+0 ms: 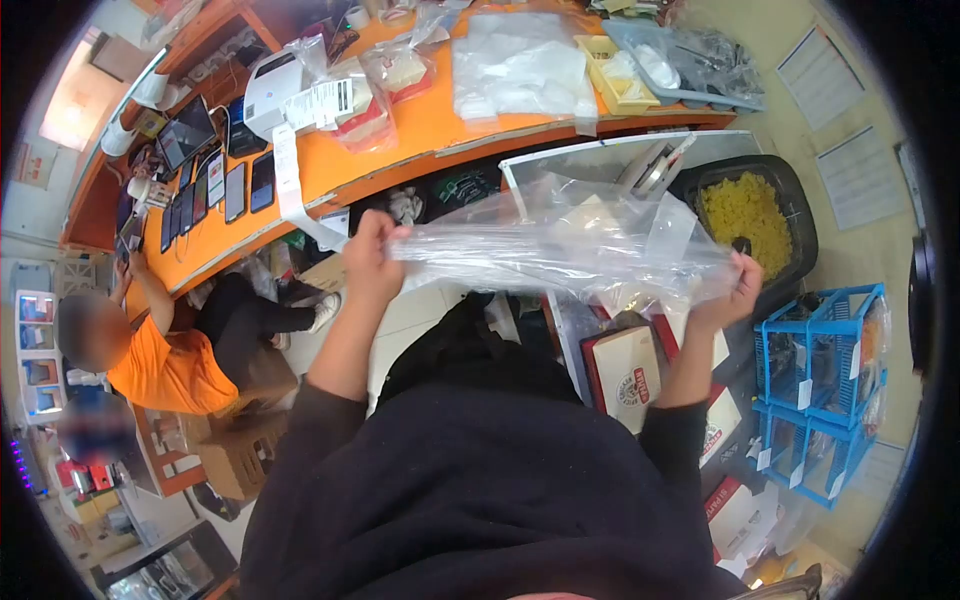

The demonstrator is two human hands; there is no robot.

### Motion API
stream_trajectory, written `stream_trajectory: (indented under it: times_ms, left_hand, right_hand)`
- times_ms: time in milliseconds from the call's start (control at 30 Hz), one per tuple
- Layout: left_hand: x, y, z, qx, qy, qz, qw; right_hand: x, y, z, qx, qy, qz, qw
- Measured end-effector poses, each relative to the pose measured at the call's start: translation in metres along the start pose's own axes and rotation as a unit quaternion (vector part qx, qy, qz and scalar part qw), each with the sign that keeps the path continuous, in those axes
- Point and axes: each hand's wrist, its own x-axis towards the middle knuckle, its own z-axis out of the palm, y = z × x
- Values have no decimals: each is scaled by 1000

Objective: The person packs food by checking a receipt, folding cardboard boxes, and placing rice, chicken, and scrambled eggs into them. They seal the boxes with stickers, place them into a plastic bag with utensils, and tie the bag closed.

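A clear plastic bag (560,250) is stretched sideways in front of my body, above the floor and the metal-edged counter. My left hand (374,262) is closed round its gathered left end. At the other end, my right hand (735,295) pinches the bag's edge between thumb and fingers. Through the film I see part of the counter and some printed boxes. Below the bag, near my right forearm, lies a red and white printed box (622,380). Beyond my right hand stands a black tub of yellow rice-like food (745,215).
An orange counter (420,165) runs along the back, with a flat stack of clear bags (520,65), a receipt printer (275,90) and several phones (235,192). Blue wire baskets (815,385) stand at right. A person in an orange shirt (175,370) sits at left.
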Motion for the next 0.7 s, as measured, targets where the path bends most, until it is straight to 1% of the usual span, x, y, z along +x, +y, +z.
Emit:
stream_trajectory:
  times_ms: [33,67,100,167,200,233,300,333,367,400,433,467,500,533,567,600,633,700]
  left_hand:
    - [-1,-2,-4,-28,-26,-25,999]
    - [3,-6,-5,-20,-45,8,999]
    - [1,-4,-9,-10,-77,35,996]
    - [0,1,5,80,-90,42,992]
    - [6,2,13,124,-85,51,987]
    - [14,-5,17,130,-60,-10,990]
    - [22,-29,20,141,-24,-144,979]
    - [28,-31,20,232,-29,-78,969]
    - [27,-31,25,187,-13,40,981]
    - [27,-15,33,136,0,154,979]
    - [23,-4,47,113,-35,204,972]
    - [18,7,60,87,-73,251,961]
    - [17,3,71,79,-168,210,960]
    - [15,-1,81,77,-259,164,949]
    - [12,-26,99,57,-356,92,928]
    - [10,-41,110,36,-452,17,891]
    - [15,-48,112,-18,-405,0,914]
    - [32,-68,104,-126,-307,-40,943]
  right_hand:
    - [13,-9,-10,-13,11,9,1000]
    - [15,-17,-12,39,23,73,996]
    - [15,-29,-17,-1,-5,69,998]
    - [35,-50,-15,-70,-48,41,996]
    - [38,-62,-7,-228,-40,11,973]
    - [39,-70,-3,-238,-73,45,967]
    - [26,-68,7,-160,-102,-37,981]
    - [24,-76,14,-90,-132,19,987]
    - [17,-86,21,-22,-161,84,983]
    - [10,-90,32,25,-232,79,969]
    - [6,-94,43,74,-299,68,949]
    - [4,-98,51,85,-382,89,916]
    - [4,-100,57,96,-461,108,875]
    - [10,-96,63,126,-510,93,846]
    - [17,-89,70,156,-556,82,813]
    - [19,-83,71,185,-599,74,775]
    - [19,-74,66,100,-593,82,795]
    - [12,-46,47,-75,-568,99,813]
